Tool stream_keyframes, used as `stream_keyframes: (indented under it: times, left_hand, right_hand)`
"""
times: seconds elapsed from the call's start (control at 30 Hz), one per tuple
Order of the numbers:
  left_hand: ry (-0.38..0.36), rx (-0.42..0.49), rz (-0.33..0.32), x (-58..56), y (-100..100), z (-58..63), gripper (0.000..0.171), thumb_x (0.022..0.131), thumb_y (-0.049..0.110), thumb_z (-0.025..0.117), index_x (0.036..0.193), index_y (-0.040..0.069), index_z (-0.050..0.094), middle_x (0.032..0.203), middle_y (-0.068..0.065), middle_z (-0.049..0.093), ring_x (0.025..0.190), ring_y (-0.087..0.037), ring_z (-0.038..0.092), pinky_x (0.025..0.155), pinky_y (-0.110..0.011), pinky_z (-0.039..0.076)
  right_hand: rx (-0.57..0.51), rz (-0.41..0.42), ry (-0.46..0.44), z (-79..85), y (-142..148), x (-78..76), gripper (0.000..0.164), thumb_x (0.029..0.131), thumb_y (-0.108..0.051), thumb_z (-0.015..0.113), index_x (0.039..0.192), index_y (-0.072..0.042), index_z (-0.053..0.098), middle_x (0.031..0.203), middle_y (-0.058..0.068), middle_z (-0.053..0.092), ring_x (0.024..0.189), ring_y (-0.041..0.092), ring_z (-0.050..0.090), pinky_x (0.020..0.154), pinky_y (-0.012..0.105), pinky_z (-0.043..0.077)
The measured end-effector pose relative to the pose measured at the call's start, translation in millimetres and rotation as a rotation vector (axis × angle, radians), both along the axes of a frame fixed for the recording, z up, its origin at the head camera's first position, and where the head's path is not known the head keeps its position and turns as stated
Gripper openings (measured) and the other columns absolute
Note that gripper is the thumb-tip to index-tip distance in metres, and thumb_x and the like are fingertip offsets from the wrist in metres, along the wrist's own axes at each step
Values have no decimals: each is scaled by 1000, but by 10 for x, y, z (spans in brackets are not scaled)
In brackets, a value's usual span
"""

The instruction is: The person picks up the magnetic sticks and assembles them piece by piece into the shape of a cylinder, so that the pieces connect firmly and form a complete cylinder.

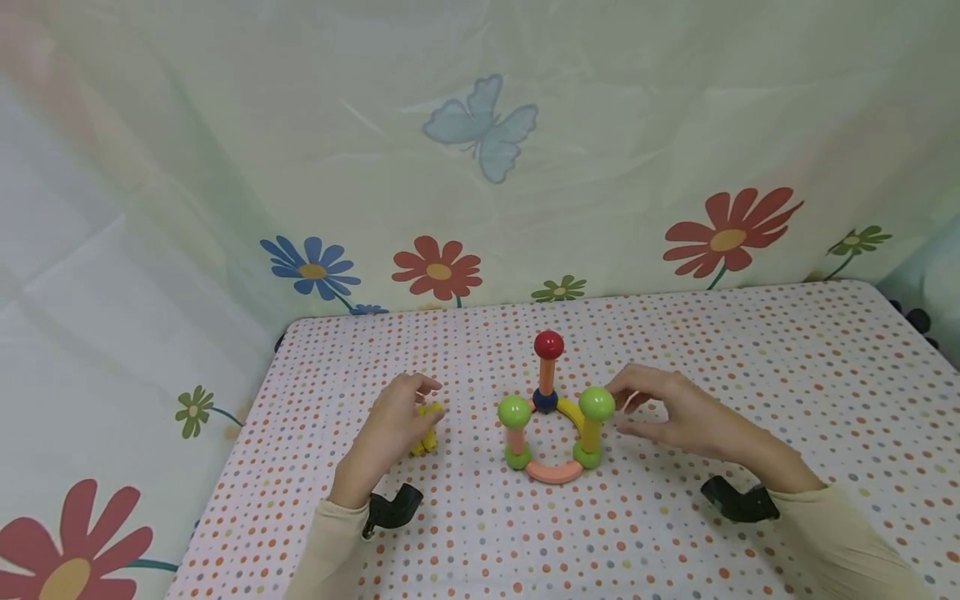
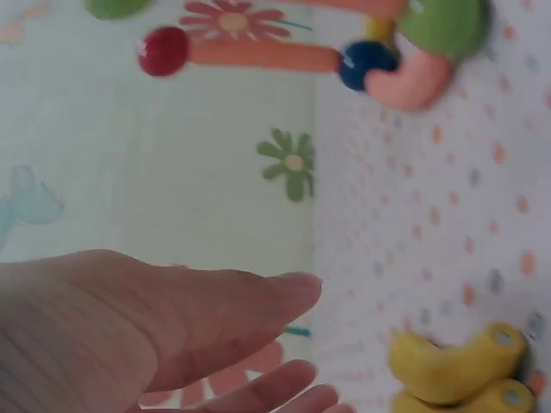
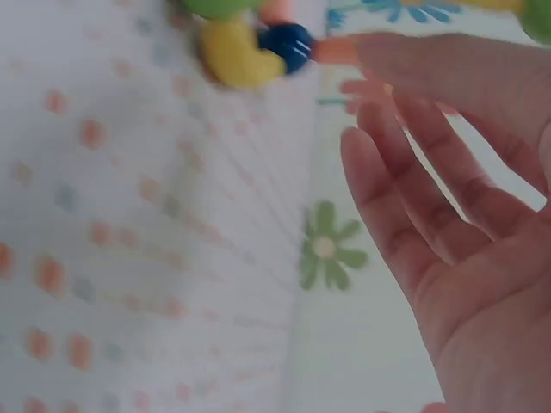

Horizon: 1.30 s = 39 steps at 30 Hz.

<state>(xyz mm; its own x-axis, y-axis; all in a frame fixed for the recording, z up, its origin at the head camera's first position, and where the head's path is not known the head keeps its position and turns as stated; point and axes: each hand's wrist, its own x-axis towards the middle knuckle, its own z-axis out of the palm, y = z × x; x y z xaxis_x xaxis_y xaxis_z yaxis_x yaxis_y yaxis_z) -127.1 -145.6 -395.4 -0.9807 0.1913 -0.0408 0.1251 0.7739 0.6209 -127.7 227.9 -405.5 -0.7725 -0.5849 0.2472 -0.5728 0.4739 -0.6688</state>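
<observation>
A toy built of balls and sticks stands mid-table. Its base ring has a pink curved stick (image 1: 554, 473) in front and a yellow curved stick (image 1: 572, 412) at the back right. Three upright sticks rise from it, two topped by green balls (image 1: 514, 412) and the rear one by a red ball (image 1: 549, 344) over a dark blue ball (image 1: 545, 401). My right hand (image 1: 675, 412) is beside the right green ball (image 1: 597, 404), fingers loosely bent, holding nothing. Over loose yellow curved sticks (image 2: 456, 366) hovers my left hand (image 1: 393, 425), its fingers apart from them.
A dotted cloth (image 1: 465, 550) covers the table. Behind it hangs a pale curtain (image 1: 600, 150) printed with flowers and a butterfly. Black wrist mounts (image 1: 395, 507) sit on both forearms. Small dark round things (image 1: 918, 320) show at the table's far right edge.
</observation>
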Motion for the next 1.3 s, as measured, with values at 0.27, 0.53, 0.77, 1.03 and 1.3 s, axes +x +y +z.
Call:
stream_keyframes:
  times: [0.27,0.53,0.77,1.03,1.3]
  left_hand:
    - [38,-55,-13,20,13,-280,28,94,-2,73,121,-3,68,123,-18,63,102,-28,60,90,-46,53]
    - [63,-107,-21,37,133,-328,42,87,-11,74,127,0,65,120,-17,64,106,-30,63,91,-47,55]
    - [60,-143,21,55,199,-373,22,85,-8,79,105,-6,71,99,-13,65,86,-22,61,78,-36,56]
    - [6,-29,20,-4,165,-299,15,89,-1,80,101,-5,71,91,-11,69,74,-16,61,64,-28,54]
    - [-129,395,-45,-264,242,-117,32,91,8,82,119,-2,70,99,-10,73,82,-17,71,71,-34,62]
  right_hand:
    - [-73,-69,164,286,-68,-234,43,84,5,84,121,-6,66,117,3,67,102,15,65,83,31,60]
    - [-100,-37,128,453,-266,-442,49,85,0,85,130,-6,66,127,6,65,111,17,63,90,32,57]
    - [-63,41,42,485,-465,-535,47,87,-7,86,130,-7,67,126,5,67,112,23,65,91,49,57]
    - [-74,52,48,461,-532,-551,38,86,-2,85,122,-9,72,122,3,68,110,21,63,89,47,59]
    - [-134,72,30,397,-569,-590,40,83,2,85,120,-5,72,118,7,69,108,25,65,88,43,61]
